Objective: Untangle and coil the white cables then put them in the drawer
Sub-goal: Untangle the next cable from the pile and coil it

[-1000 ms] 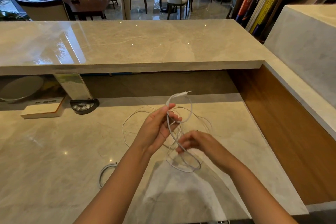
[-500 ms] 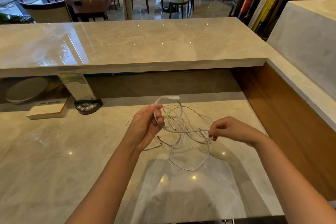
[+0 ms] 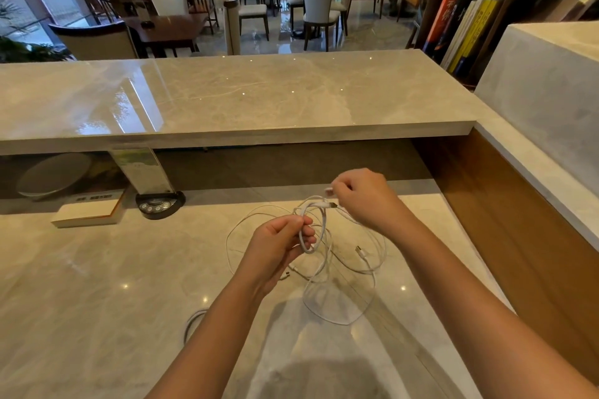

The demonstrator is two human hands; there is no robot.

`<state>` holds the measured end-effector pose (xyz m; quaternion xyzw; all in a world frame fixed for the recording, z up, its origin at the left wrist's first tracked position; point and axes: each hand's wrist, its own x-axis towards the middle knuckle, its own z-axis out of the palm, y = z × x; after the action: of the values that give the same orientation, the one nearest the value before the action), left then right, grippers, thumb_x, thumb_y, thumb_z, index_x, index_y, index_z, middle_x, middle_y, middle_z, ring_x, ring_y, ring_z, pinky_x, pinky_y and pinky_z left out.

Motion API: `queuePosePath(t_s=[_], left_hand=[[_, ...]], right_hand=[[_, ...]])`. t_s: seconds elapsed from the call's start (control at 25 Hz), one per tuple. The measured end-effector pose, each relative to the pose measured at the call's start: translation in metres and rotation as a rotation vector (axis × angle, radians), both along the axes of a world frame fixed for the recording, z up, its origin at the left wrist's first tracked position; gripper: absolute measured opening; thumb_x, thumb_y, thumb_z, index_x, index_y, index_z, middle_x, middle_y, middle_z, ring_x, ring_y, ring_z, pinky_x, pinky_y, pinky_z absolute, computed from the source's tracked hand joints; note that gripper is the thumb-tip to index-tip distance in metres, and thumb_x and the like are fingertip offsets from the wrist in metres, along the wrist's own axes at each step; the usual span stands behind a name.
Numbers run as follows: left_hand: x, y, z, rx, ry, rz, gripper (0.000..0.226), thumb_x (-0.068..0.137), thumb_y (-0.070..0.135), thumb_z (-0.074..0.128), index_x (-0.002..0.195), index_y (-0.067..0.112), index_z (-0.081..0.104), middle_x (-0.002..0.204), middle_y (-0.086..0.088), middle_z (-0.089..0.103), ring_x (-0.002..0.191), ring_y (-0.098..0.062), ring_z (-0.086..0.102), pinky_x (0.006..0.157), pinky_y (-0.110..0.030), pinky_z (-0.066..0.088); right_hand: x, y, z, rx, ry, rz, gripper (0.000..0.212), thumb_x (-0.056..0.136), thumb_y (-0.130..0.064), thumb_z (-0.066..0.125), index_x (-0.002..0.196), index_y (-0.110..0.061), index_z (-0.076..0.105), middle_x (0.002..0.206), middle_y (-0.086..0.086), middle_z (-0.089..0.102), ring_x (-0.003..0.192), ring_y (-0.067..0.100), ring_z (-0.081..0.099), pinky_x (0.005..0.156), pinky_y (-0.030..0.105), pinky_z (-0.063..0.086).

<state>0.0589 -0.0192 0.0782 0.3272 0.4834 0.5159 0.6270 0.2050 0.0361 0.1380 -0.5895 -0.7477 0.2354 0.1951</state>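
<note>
A big room with dark wood chairs (image 3: 319, 6) and tables fills the top, from 11 to 1 o'clock. At 2 o'clock a shelf holds tall books (image 3: 460, 29); one red spine has writing on it, too small to read. A long shiny stone ledge (image 3: 243, 97) runs across the middle. Below it lies the pale marble counter (image 3: 97, 285) with small bright light spots on it, and a brown wood wall (image 3: 518, 230) stands along the counter's side at 3 o'clock. Under the ledge at 9 o'clock sit a round grey plate (image 3: 53, 176), a flat white box (image 3: 87, 212) with small dark writing that cannot be read, and a clear sign stand (image 3: 142, 172) on a round black base (image 3: 159, 204) with little buttons. The white cables (image 3: 340, 269) are a loose tangle near the middle of the counter, partly lifted up between the two hands. The left hand (image 3: 278, 249) has its grip closed around a few loops of cable. The right hand (image 3: 363, 197), just up toward 1 o'clock, pinches a white cable plug in its fingertips. Another white cable loop (image 3: 191, 324) lies on the counter at 7 o'clock, partly hidden by the left arm.
</note>
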Motion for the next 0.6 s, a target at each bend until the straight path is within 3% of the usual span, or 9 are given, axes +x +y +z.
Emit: queuePosePath(t_s=[0.16,0.28,0.36,0.48,0.6], left_hand=[[0.006,0.001,-0.002,0.020,-0.059,0.059,0.021,0.093,0.009,0.049,0.090,0.004,0.069,0.076,-0.006,0.073,0.072,-0.012,0.070,0.069,-0.022,0.058],[0.009,0.002,-0.006,0.046,-0.054,0.037,0.024,0.094,0.011,0.048,0.101,0.002,0.069,0.089,-0.009,0.075,0.084,-0.015,0.071,0.072,-0.022,0.057],[0.009,0.001,-0.008,0.034,-0.103,0.023,0.025,0.095,0.013,0.047,0.106,0.002,0.067,0.097,-0.011,0.074,0.091,-0.017,0.070,0.073,-0.023,0.057],[0.010,0.003,-0.009,0.005,-0.218,0.019,0.023,0.094,0.012,0.047,0.101,0.003,0.067,0.096,-0.011,0.074,0.091,-0.018,0.070,0.078,-0.025,0.057],[0.005,0.007,-0.006,0.031,-0.266,0.040,0.024,0.095,0.012,0.044,0.090,0.005,0.067,0.082,-0.007,0.073,0.081,-0.015,0.070,0.076,-0.025,0.057]], right_hand=[[-0.017,-0.031,-0.013,0.027,-0.062,0.183,0.027,0.094,-0.012,0.036,0.098,-0.007,0.061,0.095,0.011,0.049,0.078,0.023,0.051,0.065,0.032,0.039],[-0.022,-0.050,-0.025,0.129,0.119,0.060,0.030,0.094,-0.012,0.046,0.120,-0.018,0.060,0.104,0.007,0.057,0.085,0.016,0.052,0.071,0.024,0.043],[-0.022,-0.053,-0.030,0.135,0.250,-0.054,0.036,0.090,-0.013,0.055,0.125,-0.023,0.055,0.092,0.000,0.065,0.081,0.012,0.060,0.071,0.022,0.050],[-0.020,-0.054,-0.035,0.075,0.361,-0.117,0.037,0.085,-0.021,0.065,0.112,-0.027,0.041,0.069,-0.011,0.057,0.067,0.008,0.062,0.061,0.023,0.054],[-0.016,-0.057,-0.047,0.054,0.429,-0.113,0.044,0.080,-0.029,0.070,0.100,-0.032,0.031,0.073,-0.007,0.057,0.064,0.010,0.061,0.060,0.028,0.053]])
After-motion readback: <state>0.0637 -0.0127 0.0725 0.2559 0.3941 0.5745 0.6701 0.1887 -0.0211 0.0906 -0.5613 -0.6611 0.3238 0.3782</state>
